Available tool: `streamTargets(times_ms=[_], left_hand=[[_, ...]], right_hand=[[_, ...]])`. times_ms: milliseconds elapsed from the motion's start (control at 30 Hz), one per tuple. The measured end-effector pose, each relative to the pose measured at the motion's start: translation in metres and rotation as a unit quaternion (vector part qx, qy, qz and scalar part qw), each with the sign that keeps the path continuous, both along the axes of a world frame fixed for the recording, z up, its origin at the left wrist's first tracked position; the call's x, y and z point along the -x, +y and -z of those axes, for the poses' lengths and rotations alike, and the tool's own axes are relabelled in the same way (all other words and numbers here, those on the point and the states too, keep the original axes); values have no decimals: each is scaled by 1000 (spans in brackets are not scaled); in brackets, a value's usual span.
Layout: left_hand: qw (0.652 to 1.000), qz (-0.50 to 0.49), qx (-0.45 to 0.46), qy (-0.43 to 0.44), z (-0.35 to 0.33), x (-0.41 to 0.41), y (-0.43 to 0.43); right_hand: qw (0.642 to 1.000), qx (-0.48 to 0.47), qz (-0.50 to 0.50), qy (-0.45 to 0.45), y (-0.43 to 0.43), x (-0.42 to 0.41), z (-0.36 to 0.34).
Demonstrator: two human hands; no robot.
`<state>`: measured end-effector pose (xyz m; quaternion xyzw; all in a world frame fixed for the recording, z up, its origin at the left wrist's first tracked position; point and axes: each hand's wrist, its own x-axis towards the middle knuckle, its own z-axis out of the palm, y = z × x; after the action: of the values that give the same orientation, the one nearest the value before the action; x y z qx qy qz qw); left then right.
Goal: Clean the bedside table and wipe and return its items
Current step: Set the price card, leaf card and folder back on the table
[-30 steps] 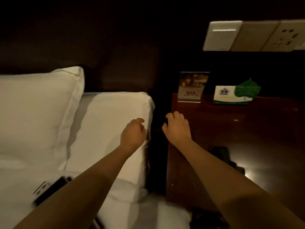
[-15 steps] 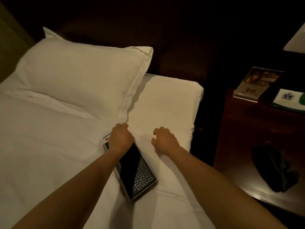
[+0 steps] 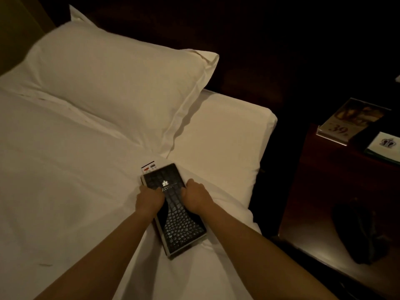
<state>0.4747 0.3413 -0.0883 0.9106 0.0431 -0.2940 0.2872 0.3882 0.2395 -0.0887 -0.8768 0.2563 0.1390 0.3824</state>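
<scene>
A black crocodile-pattern folder [image 3: 176, 224] with a white crown logo lies on the white bed sheet. My left hand [image 3: 149, 199] grips its left edge and my right hand [image 3: 198, 195] grips its right edge, both near the logo end. A white remote [image 3: 149, 166] with a red button pokes out from under the folder's far end. The dark wooden bedside table [image 3: 320, 191] stands at the right. On it are a dark cloth [image 3: 359, 232], an acrylic sign [image 3: 350, 122] reading 39 and a white and green card [image 3: 385, 146].
A large white pillow [image 3: 112, 83] lies beyond the folder, against a dark headboard [image 3: 249, 50]. The mattress corner [image 3: 255, 126] ends just left of a dark gap beside the table.
The view swung from the table to the bed. Both hands moved from hovering near the table edge onto the folder and now hold its two sides.
</scene>
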Motion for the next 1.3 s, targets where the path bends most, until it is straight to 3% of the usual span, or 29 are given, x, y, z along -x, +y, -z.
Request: streamTargets(times_ms=[133,233,333,567,867,1167,1300], left_hand=[[1000,-19,12,-15,-6,13,-21],[999,16,24,-34,-17,23,-54],[994,76,52,-50,-31,41,-106],[971,211,110,-12,-45,128,-244],[931,345,117,15,-20,210,-367],[910,400,105,-14,4,213,-416],[909,411,64,-33,8,214,-417]], right_hand=[[988,-62,138,-37,-7,8,-1],[951,-68,290,-88,-24,19,-10],[918,-38,376,-118,-60,43,-24],[879,18,467,-96,-182,144,-35],[796,-27,595,-108,-278,233,0],[811,47,576,-91,-311,236,24],[840,92,533,-48,-312,239,29]])
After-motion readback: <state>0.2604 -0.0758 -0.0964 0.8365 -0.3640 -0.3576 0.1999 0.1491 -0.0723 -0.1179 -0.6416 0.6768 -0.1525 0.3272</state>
